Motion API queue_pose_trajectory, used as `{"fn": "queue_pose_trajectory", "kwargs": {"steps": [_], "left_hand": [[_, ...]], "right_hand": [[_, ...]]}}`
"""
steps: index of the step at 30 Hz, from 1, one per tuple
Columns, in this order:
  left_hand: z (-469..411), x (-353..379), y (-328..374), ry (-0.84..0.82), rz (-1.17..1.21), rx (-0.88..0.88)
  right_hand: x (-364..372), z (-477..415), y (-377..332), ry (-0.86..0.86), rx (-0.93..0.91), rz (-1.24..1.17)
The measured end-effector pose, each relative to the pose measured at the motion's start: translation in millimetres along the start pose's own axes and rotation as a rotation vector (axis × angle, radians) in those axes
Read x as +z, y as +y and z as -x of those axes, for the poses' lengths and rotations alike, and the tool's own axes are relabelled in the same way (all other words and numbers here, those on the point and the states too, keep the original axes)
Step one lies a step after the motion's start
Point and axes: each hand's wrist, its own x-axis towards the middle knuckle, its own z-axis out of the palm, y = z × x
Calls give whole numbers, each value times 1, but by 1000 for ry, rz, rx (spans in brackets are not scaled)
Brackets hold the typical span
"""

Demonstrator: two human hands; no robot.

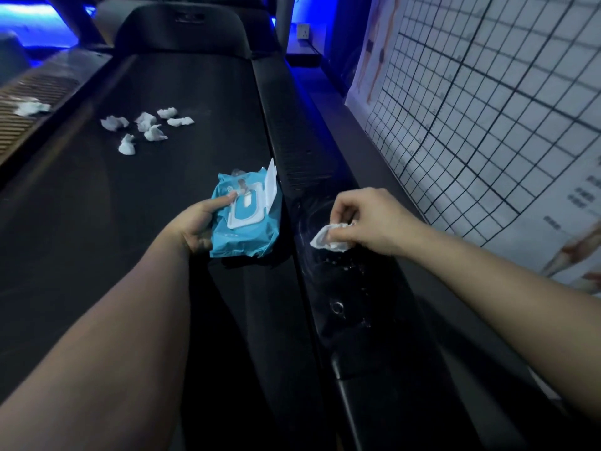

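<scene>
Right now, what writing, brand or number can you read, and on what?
Nothing can be read for certain.
Wipes pack: print too small.
Wall chart: scale numbers and text blocks blurred.
Treadmill hood: mark too dark and blurred.

We see a black treadmill belt (162,229) with a cluster of crumpled wipes (146,125) lying far left. A blue wipes pack (250,232) sits at its right edge, nearer us.

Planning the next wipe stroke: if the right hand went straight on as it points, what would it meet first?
Likely the blue wipes pack held by the left hand: the right hand, pinching a crumpled wipe over the side rail, points left toward it. Depth is unclear.
</scene>
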Motion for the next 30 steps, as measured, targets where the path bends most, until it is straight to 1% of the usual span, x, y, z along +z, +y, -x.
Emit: {"fn": "queue_pose_trajectory", "kwargs": {"steps": [2, 5, 7, 8, 10, 12, 14, 21, 23, 25, 29, 30], "left_hand": [[-1, -1, 0, -41, -5, 4], [-2, -2, 0, -35, -6, 7], [0, -1, 2, -57, -1, -10], [4, 1, 3, -83, 7, -18], [3, -3, 3, -171, 15, -42], [1, -6, 3, -203, 22, -38], [-2, -8, 3, -192, 20, -31], [-2, -5, 3, -210, 41, -28], [0, -3, 2, -160, 13, -21], [1, -2, 2, -105, 9, -9], [2, 2, 2, -11, 33, 0], [3, 3, 2, -3, 30, -2]], "right_hand": [[-12, 0, 2, -156, 22, -21], [-25, 5, 15, -348, 50, -67], [-26, 9, 22, -446, 30, -18], [-25, 10, 24, -455, 6, 50], [-19, 11, 25, -393, -44, 146], [-13, 9, 26, -306, -59, 124], [-3, 4, 27, -232, -70, 98], [27, -12, 15, -66, -29, -16], [24, -13, 9, -64, -11, -72], [19, -10, 1, -100, -15, -87], [22, 5, -12, -308, -5, -200], [27, 8, -13, -327, 0, -188]]}}
